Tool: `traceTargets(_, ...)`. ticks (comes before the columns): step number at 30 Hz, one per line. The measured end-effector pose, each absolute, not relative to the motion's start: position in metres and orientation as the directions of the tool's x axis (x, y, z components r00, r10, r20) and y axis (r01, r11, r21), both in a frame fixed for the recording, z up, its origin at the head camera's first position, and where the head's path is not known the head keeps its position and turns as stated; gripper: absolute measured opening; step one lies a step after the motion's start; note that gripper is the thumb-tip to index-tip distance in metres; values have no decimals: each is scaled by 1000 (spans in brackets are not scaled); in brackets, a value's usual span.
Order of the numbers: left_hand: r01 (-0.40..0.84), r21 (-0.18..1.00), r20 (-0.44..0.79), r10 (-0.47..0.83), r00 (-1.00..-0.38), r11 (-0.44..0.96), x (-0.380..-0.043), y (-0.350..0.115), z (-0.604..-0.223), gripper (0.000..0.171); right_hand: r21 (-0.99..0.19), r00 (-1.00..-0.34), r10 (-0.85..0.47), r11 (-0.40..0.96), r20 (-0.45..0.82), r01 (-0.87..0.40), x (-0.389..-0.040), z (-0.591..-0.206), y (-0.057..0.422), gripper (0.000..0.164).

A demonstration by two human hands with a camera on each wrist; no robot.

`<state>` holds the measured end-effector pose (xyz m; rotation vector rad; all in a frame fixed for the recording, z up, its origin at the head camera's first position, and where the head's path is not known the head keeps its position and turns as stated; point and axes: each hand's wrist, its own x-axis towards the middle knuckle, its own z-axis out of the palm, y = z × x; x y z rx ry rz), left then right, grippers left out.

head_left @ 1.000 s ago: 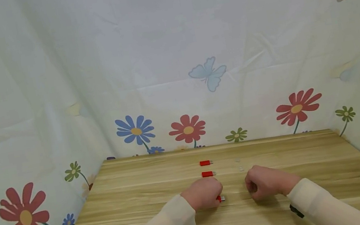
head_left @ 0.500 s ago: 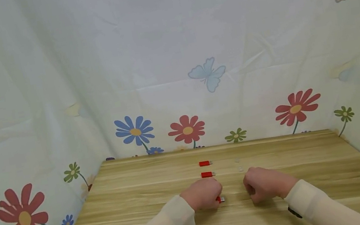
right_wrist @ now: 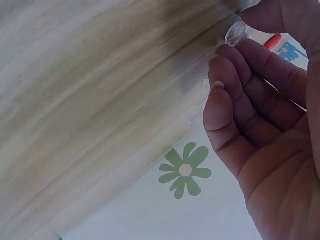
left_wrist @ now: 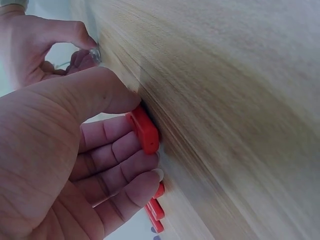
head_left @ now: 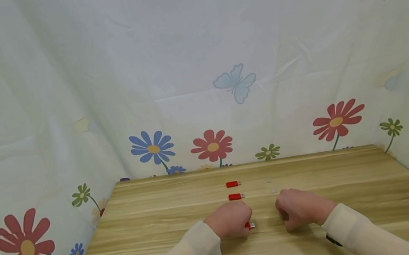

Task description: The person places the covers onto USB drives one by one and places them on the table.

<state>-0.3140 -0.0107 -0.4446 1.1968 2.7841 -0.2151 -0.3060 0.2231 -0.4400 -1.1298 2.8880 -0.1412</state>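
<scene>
My left hand (head_left: 230, 220) pinches a red USB stick (left_wrist: 145, 131) between thumb and fingers, close over the wooden table (head_left: 155, 218). In the head view, the stick's metal plug (head_left: 252, 225) points right, toward my other hand. To the right, my right hand (head_left: 302, 207) pinches a small clear plastic cap (right_wrist: 236, 33) between thumb and index finger, its rounded opening showing in the right wrist view. A gap separates the two hands. From the head view, the cap is hidden behind the right hand.
Beyond my left hand lie red USB sticks, one nearer (head_left: 235, 196) and one farther (head_left: 233, 184), plugs facing right. Clear caps, one nearer (head_left: 273, 190) among them, lie to their right. A flowered curtain (head_left: 201, 109) hangs behind the table's back edge.
My right hand has shifted slightly left, nearer the left hand, with the cap in its fingers. My left hand stays in nearly the same place with the USB stick.
</scene>
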Motion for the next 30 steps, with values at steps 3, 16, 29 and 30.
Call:
traceTargets(3, 730, -91, -152, 715, -683, 678, -314, -11, -445, 28, -101, -737, -676, 733, 1, -672, -307, -441, 224, 18)
traceTargets(16, 712, -27, -150, 702, -697, 701, -315, -19, -441, 23, -157, -775, -631, 770, -36, -619, -307, -438, 228, 21)
traceTargets(29, 724, 84, -85, 729, -680, 685, -321, -25, -436, 17, -289, -740, -670, 698, 61, -656, -307, -425, 232, 15)
traceTargets(30, 724, 93, -73, 730, -680, 684, -321, -26, -434, 17, -292, -737, -672, 693, 70, -659, -307, -424, 232, 15)
